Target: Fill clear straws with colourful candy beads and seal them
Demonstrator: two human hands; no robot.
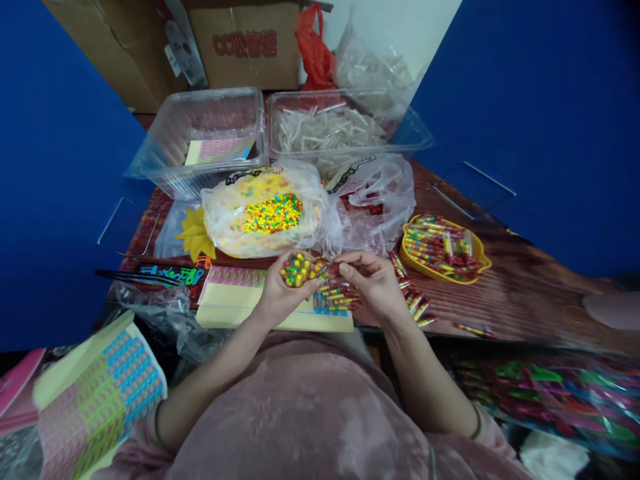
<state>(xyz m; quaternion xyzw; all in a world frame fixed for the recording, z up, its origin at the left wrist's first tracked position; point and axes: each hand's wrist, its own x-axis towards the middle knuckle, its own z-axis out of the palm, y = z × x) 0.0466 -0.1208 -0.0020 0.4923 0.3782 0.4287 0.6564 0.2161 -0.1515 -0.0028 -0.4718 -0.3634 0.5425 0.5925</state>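
Note:
My left hand (283, 297) is wrapped round a bundle of candy tubes (296, 272), their yellow, green and orange ends facing up. Close beside it, my right hand (370, 280) pinches with thumb and forefinger at a tube's dark reddish end; the exact piece is too small to make out. Below the hands, more filled tubes (340, 298) lie in a row on a sticker sheet (233, 303). Behind the hands sits an open plastic bag (225, 213) of small coloured candies (275, 213). Another bag (395, 193) with dark red pieces is to its right.
A yellow basket (484, 257) of filled tubes stands right, with loose tubes (417, 305) nearby. Two clear bins stand behind, one with stickers (220, 151), one with empty tubes (325, 130). Scissors-like black blades (135, 276) lie left. Blue panels (550, 133) flank the table.

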